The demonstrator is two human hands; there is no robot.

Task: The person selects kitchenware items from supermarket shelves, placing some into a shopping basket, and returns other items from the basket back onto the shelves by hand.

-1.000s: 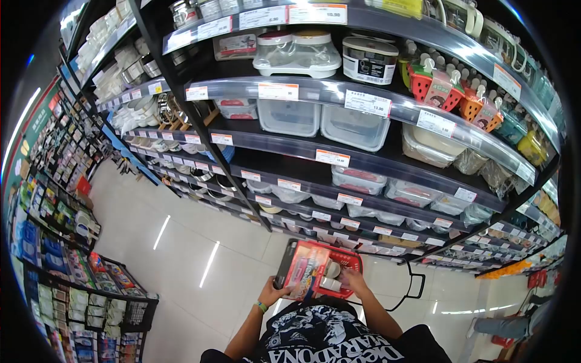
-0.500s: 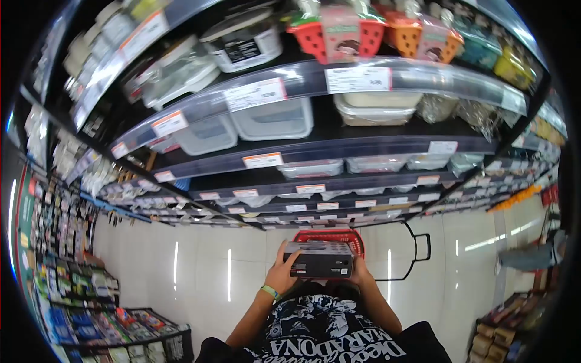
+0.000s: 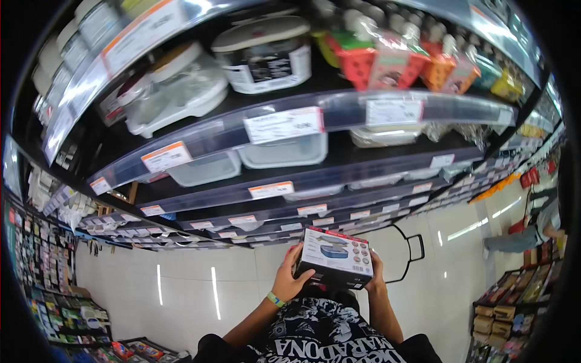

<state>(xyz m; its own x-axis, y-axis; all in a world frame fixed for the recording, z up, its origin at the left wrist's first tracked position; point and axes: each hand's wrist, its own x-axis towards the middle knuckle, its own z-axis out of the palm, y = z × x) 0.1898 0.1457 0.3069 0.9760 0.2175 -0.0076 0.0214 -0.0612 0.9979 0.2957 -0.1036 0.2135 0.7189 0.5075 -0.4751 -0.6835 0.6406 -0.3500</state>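
Observation:
A boxed product (image 3: 336, 253), printed with a blue lunch-box-like container and small round pictures, is held in front of my body. My left hand (image 3: 290, 277) grips its left end, thumb over the near edge; a yellow-green band circles that wrist. At the opposite end, my right hand (image 3: 376, 270) presses against the box, its fingers partly hidden behind it. The box's printed face tilts up toward me, and its dark side faces my shirt.
Ahead stands a tall shelf (image 3: 290, 206) with plastic containers (image 3: 282, 151), a white-lidded tub (image 3: 261, 54) and bright baskets (image 3: 381, 63). A black cart-like handle (image 3: 416, 247) juts out at right. Another person (image 3: 520, 239) stands on the far right. Low displays flank the aisle.
The box has tipped so its printed face shows, and it has risen slightly toward the right. It now covers the red basket seen behind it. My view has turned, shifting the shelves.

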